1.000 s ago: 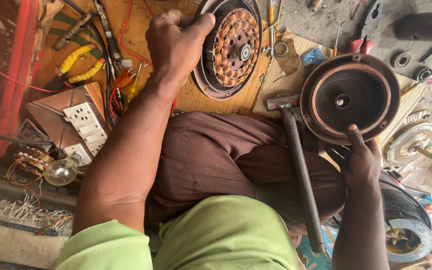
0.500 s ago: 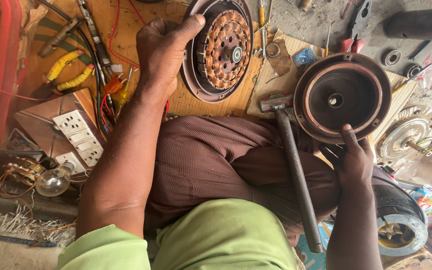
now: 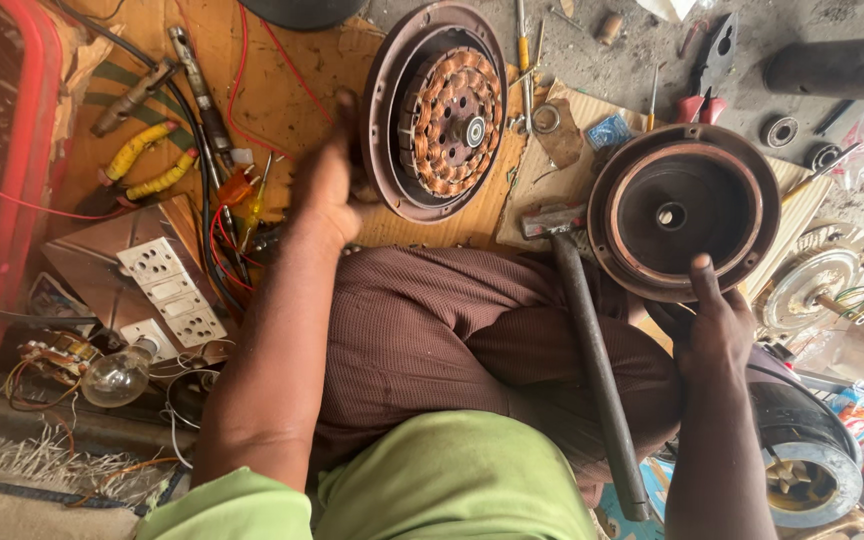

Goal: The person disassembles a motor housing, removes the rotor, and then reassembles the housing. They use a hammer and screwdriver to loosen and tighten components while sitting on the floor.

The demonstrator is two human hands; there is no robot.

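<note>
Left hand (image 3: pixel 327 190) was blurred, fingers curled on the lower-left rim of the motor half with the copper windings (image 3: pixel 439 110), which lay flat on the cardboard sheet (image 3: pixel 282 80). Exact grip couldn't be told. Right hand (image 3: pixel 717 330) held the empty round cover (image 3: pixel 682 210) at its near edge, thumb laid up over the rim, other fingers hidden underneath; the cover rested tilted against the knee.

Handling, as judged: both pieces looked like cast metal, stiff and fairly heavy, with dusty brown paint that shouldn't slip. Rims were the sensible hold. The winding half was the delicate one: thin enamelled copper coils in a ring around a steel bearing hub, easy to nick, so best kept off fingertips and tools. The cover was a plain shallow dish, stepped inside, with a centre hole; nothing fragile there.

A hammer (image 3: pixel 592 350) lay across the lap, dark round handle, head touching the cover's left edge. Yellow-handled pliers (image 3: pixel 147 160) and a white switch board (image 3: pixel 172 295) sat to the left, well apart.
</note>
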